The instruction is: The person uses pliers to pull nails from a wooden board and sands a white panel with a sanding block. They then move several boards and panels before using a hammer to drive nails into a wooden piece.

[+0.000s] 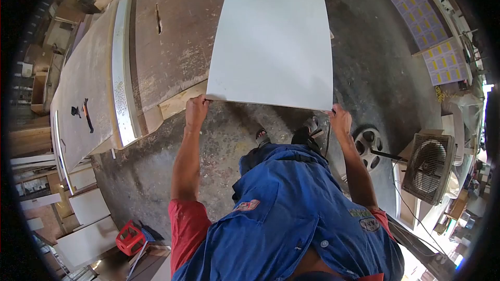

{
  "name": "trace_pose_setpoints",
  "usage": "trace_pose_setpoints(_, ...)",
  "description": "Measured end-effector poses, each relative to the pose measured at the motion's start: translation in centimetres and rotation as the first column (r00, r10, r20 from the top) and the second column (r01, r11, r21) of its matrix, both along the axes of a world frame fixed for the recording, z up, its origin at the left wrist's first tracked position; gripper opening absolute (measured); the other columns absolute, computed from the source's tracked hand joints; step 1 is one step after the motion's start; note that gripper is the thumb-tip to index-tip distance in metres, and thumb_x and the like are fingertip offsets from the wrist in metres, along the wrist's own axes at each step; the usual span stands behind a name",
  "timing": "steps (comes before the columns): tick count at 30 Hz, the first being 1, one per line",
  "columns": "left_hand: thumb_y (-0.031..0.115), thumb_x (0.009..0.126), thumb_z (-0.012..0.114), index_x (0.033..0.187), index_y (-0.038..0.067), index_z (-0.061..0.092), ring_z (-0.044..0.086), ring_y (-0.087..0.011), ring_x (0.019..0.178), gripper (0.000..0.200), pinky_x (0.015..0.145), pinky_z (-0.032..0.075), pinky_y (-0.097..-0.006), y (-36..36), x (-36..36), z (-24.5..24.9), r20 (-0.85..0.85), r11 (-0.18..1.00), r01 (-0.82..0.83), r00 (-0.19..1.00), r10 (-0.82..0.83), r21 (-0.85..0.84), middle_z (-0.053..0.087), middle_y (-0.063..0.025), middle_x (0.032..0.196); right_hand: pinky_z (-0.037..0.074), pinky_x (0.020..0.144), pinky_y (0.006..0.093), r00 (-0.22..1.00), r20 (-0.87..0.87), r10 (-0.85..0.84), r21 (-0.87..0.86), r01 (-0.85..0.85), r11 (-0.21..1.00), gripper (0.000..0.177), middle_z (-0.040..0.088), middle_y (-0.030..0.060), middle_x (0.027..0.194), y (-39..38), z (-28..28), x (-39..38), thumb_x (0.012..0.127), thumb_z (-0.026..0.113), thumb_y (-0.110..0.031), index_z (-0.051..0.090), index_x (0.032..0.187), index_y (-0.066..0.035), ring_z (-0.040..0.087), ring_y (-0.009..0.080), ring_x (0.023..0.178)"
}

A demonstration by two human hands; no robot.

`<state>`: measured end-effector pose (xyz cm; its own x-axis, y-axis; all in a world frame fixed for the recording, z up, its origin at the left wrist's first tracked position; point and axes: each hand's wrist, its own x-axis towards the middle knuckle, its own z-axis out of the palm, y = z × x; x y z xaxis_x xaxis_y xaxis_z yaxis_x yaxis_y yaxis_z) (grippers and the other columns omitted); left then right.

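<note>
– Blue work shirt closest to the lens in the head view, with red sleeves at either side. What are the hands doing?

– Both are gripping the white panel. The left hand is closed on its near left corner, and the right hand on its near right corner.

– And where does the panel lie?

– Straight ahead of the person, its far end running out at the top. Its left side overlaps the worn brown desk; I can't tell whether they touch.

– Anything on the desk?

– Further left, past a long pale strip, lies a tool with an orange and black handle, a small black item just beside it.

– What's below?

– Stained concrete floor, with a sandalled foot between the hands and the shirt. A red stool is at the lower left.

– And on the right?

– A caged fan, tilted, near a round spoked base. Purple-and-yellow patterned sheets are farther up.
</note>
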<state>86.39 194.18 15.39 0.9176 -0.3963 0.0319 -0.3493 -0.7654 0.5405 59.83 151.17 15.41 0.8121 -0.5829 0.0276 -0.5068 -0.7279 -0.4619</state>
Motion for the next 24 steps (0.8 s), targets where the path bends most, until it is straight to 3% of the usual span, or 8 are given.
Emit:
trace_pose_setpoints(7,0.008,0.08,0.065,0.094,0.004,0.068,0.064,-0.0314,0.065,0.016,0.059,0.049,-0.0393,0.2,-0.1,-0.1,-0.03,1.0,-0.013,0.999,0.013,0.021,0.065,-0.0174,0.074,0.05,0.065,0.0444,0.996,0.082,0.034,-0.016,-0.032,0.999,0.021,0.067,0.0177,0.081,-0.3,-1.1,-0.2,0.079,0.07,-0.014,0.063,0.099,-0.008,0.065,0.0381,0.077)
trace_pose_setpoints(9,0.008,0.08,0.064,0.094,0.004,0.068,0.064,-0.0301,0.064,0.016,0.059,0.049,-0.0382,0.1,-0.4,1.1,-0.045,0.999,-0.031,0.998,0.032,0.009,0.065,-0.0171,0.074,0.05,0.063,0.0426,1.0,0.014,-0.012,-0.023,0.012,1.0,0.018,0.067,0.0177,0.081,-0.4,-1.2,-0.3,0.077,0.071,-0.017,0.062,0.086,-0.004,0.065,0.0366,0.076)
trace_pose_setpoints(13,0.011,0.08,0.062,0.094,0.004,0.069,0.064,-0.0244,0.063,0.017,0.059,0.047,-0.0348,0.5,0.4,-0.6,-0.148,0.996,-0.066,0.987,0.056,-0.067,0.065,-0.0151,0.072,0.049,0.061,0.0421,0.997,0.032,-0.069,-0.057,0.07,0.996,0.018,0.066,0.017,0.077,0.4,-0.5,-0.7,0.078,0.071,-0.019,0.062,0.083,-0.004,0.065,0.036,0.072)
trace_pose_setpoints(17,0.018,0.083,0.061,0.094,0.003,0.07,0.062,-0.02,0.061,0.021,0.059,0.047,-0.0337,0.4,1.0,-1.3,-0.202,0.977,-0.046,0.979,0.004,-0.209,0.064,-0.0102,0.067,0.049,0.061,0.0418,0.994,-0.013,-0.105,0.097,0.106,0.99,0.018,0.066,0.018,0.076,-0.5,-0.8,-1.1,0.081,0.066,-0.022,0.066,0.09,-0.006,0.065,0.0369,0.072)
trace_pose_setpoints(19,0.026,0.086,0.061,0.096,0.001,0.07,0.057,-0.0135,0.059,0.028,0.057,0.045,-0.0309,-0.7,0.8,-0.4,-0.362,0.911,-0.34,0.9,0.243,-0.235,0.061,-0.0041,0.063,0.049,0.063,0.0433,0.995,-0.025,-0.099,0.166,0.102,0.981,0.021,0.066,0.018,0.077,-0.9,-0.8,-1.2,0.082,0.064,-0.022,0.068,0.096,-0.008,0.065,0.037,0.074)
trace_pose_setpoints(21,0.028,0.087,0.062,0.096,0.001,0.07,0.054,-0.0111,0.058,0.031,0.055,0.043,-0.029,-1.1,1.0,0.3,-0.358,0.941,-0.292,0.908,0.217,-0.169,0.06,-0.0027,0.064,0.049,0.062,0.0415,0.974,-0.07,-0.216,0.479,0.223,0.849,0.025,0.066,0.0183,0.073,-0.7,0.9,-0.7,0.083,0.063,-0.026,0.067,0.092,-0.003,0.066,0.0352,0.071)
trace_pose_setpoints(22,0.03,0.088,0.062,0.097,0.0,0.071,0.051,-0.0086,0.056,0.033,0.054,0.041,-0.0271,-1.0,1.1,0.3,-0.353,0.961,-0.258,0.912,0.207,-0.102,0.059,-0.0013,0.064,0.049,0.062,0.0415,0.971,-0.07,-0.229,0.478,0.234,0.846,0.025,0.066,0.0183,0.073,-0.5,1.1,-0.5,0.083,0.063,-0.026,0.067,0.092,-0.003,0.066,0.0352,0.071)
trace_pose_setpoints(24,0.029,0.088,0.064,0.098,0.001,0.071,0.049,-0.0071,0.056,0.031,0.053,0.039,-0.0258,-0.9,0.9,0.1,-0.319,0.961,-0.253,0.925,0.206,-0.111,0.06,-0.0011,0.064,0.045,0.057,0.038,0.953,-0.018,-0.301,0.468,0.274,0.84,0.036,0.057,0.0211,0.065,-0.3,1.4,-0.3,0.082,0.069,-0.031,0.064,0.081,0.004,0.054,0.0271,0.054)
